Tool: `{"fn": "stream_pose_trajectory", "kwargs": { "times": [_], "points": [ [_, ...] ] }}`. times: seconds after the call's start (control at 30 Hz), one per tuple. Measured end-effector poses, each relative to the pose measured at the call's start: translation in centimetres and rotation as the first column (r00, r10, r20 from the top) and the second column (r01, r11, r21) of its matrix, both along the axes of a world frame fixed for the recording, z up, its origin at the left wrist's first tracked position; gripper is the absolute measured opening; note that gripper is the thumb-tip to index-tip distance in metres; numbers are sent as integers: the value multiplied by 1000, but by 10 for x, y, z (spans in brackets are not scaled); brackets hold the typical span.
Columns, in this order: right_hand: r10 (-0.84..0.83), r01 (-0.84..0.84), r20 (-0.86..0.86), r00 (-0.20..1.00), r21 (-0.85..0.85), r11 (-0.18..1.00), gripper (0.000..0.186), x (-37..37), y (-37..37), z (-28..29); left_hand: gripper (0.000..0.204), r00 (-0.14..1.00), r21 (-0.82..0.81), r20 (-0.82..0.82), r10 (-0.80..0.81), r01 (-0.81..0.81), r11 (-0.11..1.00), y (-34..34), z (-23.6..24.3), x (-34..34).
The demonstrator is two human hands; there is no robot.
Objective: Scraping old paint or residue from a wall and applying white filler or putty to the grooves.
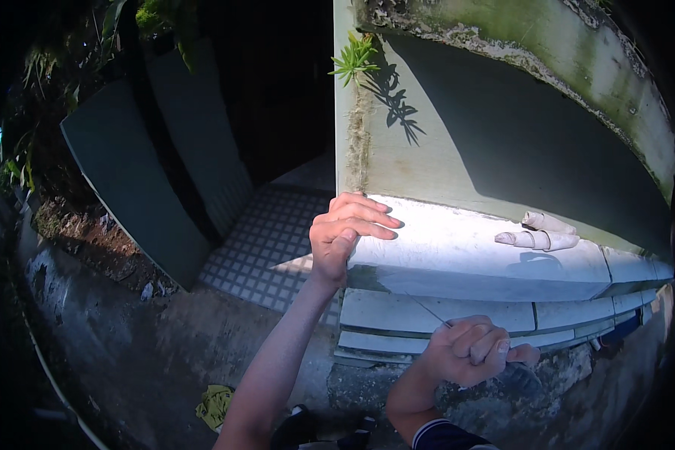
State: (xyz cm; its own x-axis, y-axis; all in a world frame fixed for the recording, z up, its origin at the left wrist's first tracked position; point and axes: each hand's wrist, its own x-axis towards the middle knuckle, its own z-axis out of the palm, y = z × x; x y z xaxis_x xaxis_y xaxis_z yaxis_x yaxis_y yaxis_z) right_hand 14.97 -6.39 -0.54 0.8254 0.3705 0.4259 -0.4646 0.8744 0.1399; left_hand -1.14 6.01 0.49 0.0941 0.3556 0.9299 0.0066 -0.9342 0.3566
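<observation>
My left hand (346,229) lies at the left end of a white ledge (457,240), its fingers stretched over the top near the corner. Lower and to the right, my right hand (476,349) is closed in a fist around a tool with a thin dark shaft (430,310). The shaft points up and left toward the ledge's front face; the handle is hidden in my fist, so its exact kind does not show. Farther right on the ledge lie two whitish rolled pieces (540,240), one partly behind the other.
Pale tiled steps (435,309) run below the ledge. Behind it rises a painted wall (427,142) with a small green plant (354,58). A green gate panel (127,165) and checkered tiles (255,244) are at left. A yellow-green cloth (216,405) lies near my feet.
</observation>
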Motion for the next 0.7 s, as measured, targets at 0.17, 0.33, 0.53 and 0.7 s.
{"fn": "stream_pose_trajectory", "kwargs": {
  "times": [0.17,0.33,0.53,0.7],
  "points": [
    [-174,240,291,941,-209,948,20,1,10,-8,49,1000,-8,0,11,-11,1000,-1,0,0],
    [-155,248,490,858,-130,960,24,-23,8,-8,49,1000,3,-4,16,-16,1000,-3,-1,-6],
    [-127,377,529,839,-397,837,21,-11,13,-28,49,1000,31,-18,-5,5,1000,-1,-1,1],
    [-175,236,366,914,-129,963,20,-5,4,-3,47,999,9,35,-11,11,1000,-4,1,1]
  ]
}}
